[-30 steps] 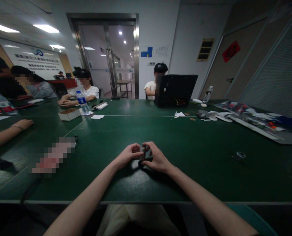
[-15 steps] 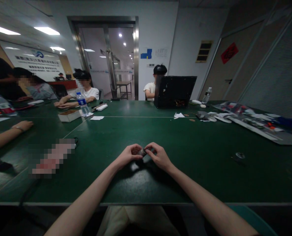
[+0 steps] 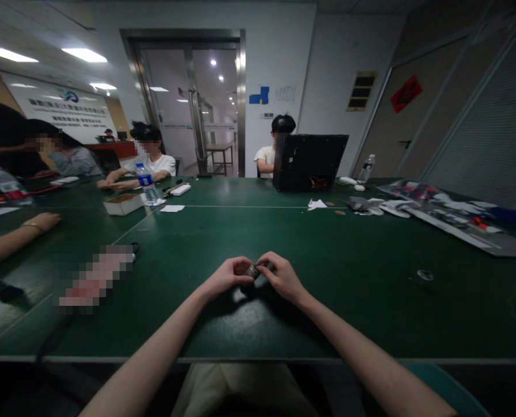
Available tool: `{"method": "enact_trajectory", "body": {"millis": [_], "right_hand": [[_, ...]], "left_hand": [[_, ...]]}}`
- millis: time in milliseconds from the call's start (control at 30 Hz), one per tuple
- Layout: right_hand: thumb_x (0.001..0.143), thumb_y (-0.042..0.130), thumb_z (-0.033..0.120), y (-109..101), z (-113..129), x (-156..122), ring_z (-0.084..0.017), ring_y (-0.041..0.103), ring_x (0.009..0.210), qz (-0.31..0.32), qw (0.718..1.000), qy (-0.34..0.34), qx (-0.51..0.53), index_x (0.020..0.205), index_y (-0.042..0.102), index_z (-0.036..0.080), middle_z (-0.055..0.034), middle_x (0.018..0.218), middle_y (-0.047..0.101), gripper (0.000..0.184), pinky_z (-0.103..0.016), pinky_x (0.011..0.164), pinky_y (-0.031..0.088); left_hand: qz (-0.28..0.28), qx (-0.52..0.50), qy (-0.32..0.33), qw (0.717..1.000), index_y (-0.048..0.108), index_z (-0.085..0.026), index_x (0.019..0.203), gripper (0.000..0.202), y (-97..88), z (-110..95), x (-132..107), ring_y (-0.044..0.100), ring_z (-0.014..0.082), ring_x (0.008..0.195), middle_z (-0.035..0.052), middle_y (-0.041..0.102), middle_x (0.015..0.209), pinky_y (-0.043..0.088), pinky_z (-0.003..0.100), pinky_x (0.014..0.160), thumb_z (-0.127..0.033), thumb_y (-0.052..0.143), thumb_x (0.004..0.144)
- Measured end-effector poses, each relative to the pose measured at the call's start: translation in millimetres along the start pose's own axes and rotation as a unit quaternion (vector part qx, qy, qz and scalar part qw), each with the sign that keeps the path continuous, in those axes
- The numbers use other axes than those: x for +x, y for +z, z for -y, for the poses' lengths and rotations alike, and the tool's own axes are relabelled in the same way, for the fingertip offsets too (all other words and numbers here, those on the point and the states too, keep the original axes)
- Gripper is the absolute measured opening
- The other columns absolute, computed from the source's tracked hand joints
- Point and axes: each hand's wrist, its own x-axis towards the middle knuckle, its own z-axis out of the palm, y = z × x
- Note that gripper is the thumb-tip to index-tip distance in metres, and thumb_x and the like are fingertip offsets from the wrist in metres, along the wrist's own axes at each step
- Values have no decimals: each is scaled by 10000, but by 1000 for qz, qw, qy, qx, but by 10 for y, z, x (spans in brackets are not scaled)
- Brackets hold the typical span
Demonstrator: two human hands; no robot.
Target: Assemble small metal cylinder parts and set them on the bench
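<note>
Just above the green table, a small grey metallic cylinder sits between my two hands. My left hand is closed around its left part, with thumb and fingers on it. The fingertips of my right hand pinch together at the cylinder's right end. Whether they grip a separate small piece there is too small to tell. Fingers hide much of the cylinder. Farther right on the table lies a small round dark part with a shiny rim.
To the left are a blurred-out flat object, a dark cylindrical piece and another person's forearm. Beyond stand an open box, a water bottle and a black case. A cluttered board lies at far right.
The view has shifted very slightly. Both hands stay in nearly the same place, and the cylinder's angle between them differs a little.
</note>
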Motion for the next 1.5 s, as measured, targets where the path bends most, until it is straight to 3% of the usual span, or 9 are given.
{"method": "enact_trajectory", "body": {"millis": [367,600,667,833,967,1233,1367,1500], "right_hand": [[864,515,241,-38,43,8,-146,561,779,-6,1000,-11,-6,859,605,188,-35,851,603,104,-256,666,434],[867,504,265,-88,18,25,-156,575,774,-30,999,12,-28,861,618,187,-41,855,633,138,-263,661,438],[862,514,256,-95,-19,20,-156,578,763,-9,998,12,-57,852,627,188,-39,837,643,132,-272,687,438],[820,572,212,-77,-129,-22,-154,592,758,110,986,14,-121,849,665,202,-27,808,666,98,-271,704,434],[787,604,194,-58,-168,-47,-161,597,780,139,980,1,-141,858,689,212,-32,816,673,112,-272,709,433],[783,611,230,-85,-104,-36,-160,594,764,115,986,9,-121,912,670,201,-37,827,669,145,-282,714,444],[811,598,288,-75,-33,-18,-157,605,785,74,995,28,-67,1008,624,191,-46,892,667,221,-270,702,457],[791,630,335,-22,69,-7,-149,615,773,85,996,38,-11,1017,598,183,-35,892,671,274,-250,667,462]], "left_hand": [[21,-12,-2,1000,603,-136,972,361,7,-3,-1,610,154,828,35,652,876,446,281,781,-158,741,639],[-36,-12,-3,999,582,-136,945,383,-2,10,27,624,158,830,44,660,892,462,305,805,-132,756,604],[-60,-8,-1,998,573,-137,924,373,-7,14,34,629,162,834,47,665,888,467,315,811,-132,756,599],[-106,15,10,994,565,-142,886,365,-30,25,46,640,183,862,54,676,892,465,344,847,-139,765,580],[-118,35,16,992,570,-144,886,358,-34,2,38,641,195,882,54,682,898,462,352,862,-172,768,589],[-113,55,14,992,565,-145,883,354,-7,-47,26,641,179,855,40,675,879,479,332,832,-129,759,588],[-91,72,37,993,556,-144,894,376,-1,-21,36,637,159,777,22,660,837,493,306,762,-176,774,589],[-73,130,72,986,559,-135,890,369,46,-22,20,600,137,716,19,631,803,480,257,673,-237,775,609]]}}
